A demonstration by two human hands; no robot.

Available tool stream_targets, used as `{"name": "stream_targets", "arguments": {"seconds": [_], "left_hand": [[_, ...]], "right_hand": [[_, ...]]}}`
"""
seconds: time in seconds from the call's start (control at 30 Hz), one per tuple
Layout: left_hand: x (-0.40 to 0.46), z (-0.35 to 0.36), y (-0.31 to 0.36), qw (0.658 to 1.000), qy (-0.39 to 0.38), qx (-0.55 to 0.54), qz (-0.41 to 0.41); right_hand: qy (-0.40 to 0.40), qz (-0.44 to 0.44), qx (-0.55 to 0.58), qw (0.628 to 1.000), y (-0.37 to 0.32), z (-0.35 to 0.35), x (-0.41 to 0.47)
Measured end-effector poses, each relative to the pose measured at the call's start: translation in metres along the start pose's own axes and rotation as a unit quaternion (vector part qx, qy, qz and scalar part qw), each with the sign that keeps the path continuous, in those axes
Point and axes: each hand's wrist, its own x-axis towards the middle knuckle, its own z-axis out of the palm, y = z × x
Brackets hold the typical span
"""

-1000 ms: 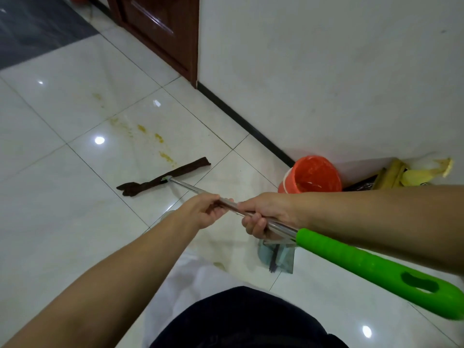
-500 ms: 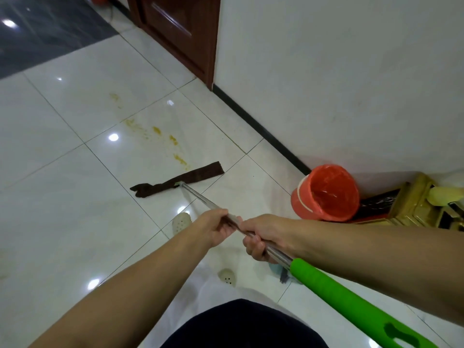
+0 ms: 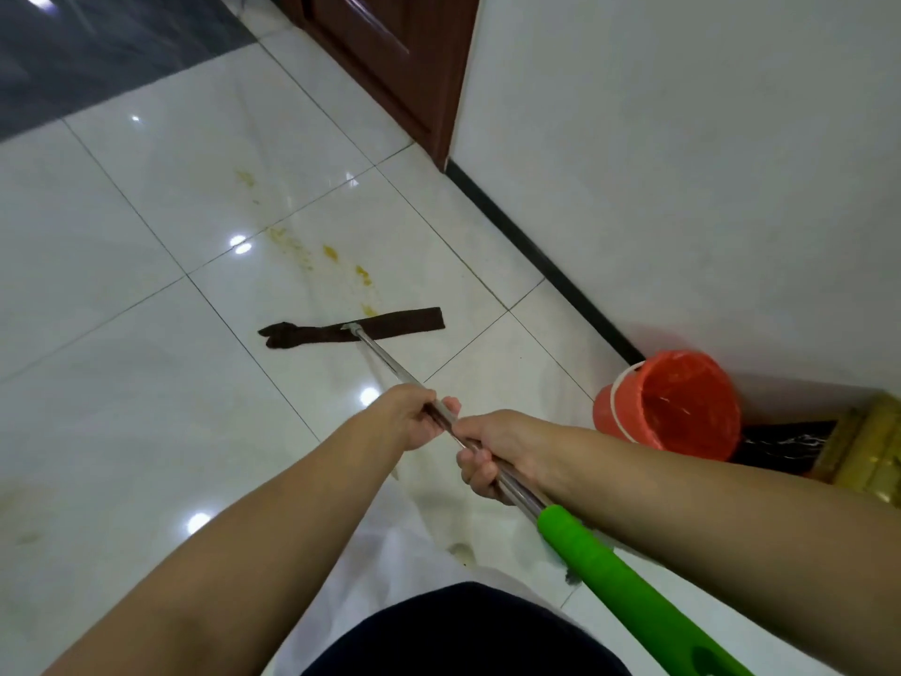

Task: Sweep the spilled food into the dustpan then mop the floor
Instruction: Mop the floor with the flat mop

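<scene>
A single head-worn wide-angle view looks forward and steeply down, close over the person's forearms. It takes in the white tiled floor [image 3: 122, 407] ahead, the wall [image 3: 682, 163] to the right, and a wooden door [image 3: 390, 51] at top.

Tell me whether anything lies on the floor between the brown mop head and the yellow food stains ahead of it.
Nothing visible does. The flat brown mop head lies on the white tiles just short of the yellow food stains, with only bare glossy tile between them; the nearest smear almost touches its far edge. The orange bucket stands off to the right, by the wall.
</scene>
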Motion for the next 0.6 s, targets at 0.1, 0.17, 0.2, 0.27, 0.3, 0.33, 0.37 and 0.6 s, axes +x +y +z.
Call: {"name": "stream_targets", "arguments": {"seconds": [0.1,0.17,0.2,0.27,0.3,0.33,0.37,0.6], "left_hand": [[0.013,0.000,0.043,1.000,0.011,-0.007,0.005],[0.022,0.001,0.074,1.000,0.023,-0.005,0.008],[0.027,0.002,0.088,0.999,0.032,-0.004,0.011],[0.035,0.003,0.118,0.998,0.052,-0.002,0.020],[0.040,0.004,0.132,0.998,0.063,0.001,0.022],[0.044,0.003,0.145,0.997,0.075,0.006,0.023],[0.049,0.003,0.156,0.996,0.087,0.013,0.022],[0.071,-0.003,0.213,0.990,0.128,0.050,0.014]], "right_hand": [[-0.003,-0.005,0.005,1.000,-0.038,0.017,0.008],[-0.009,-0.009,0.009,1.000,-0.068,0.030,0.017],[-0.011,-0.009,0.010,1.000,-0.081,0.036,0.022],[-0.013,-0.011,0.008,1.000,-0.107,0.048,0.032],[-0.014,-0.012,0.008,1.000,-0.119,0.054,0.037],[-0.016,-0.014,0.008,1.000,-0.129,0.061,0.042],[-0.018,-0.017,0.010,1.000,-0.138,0.067,0.046],[-0.033,-0.024,0.030,0.999,-0.183,0.096,0.068]]}}
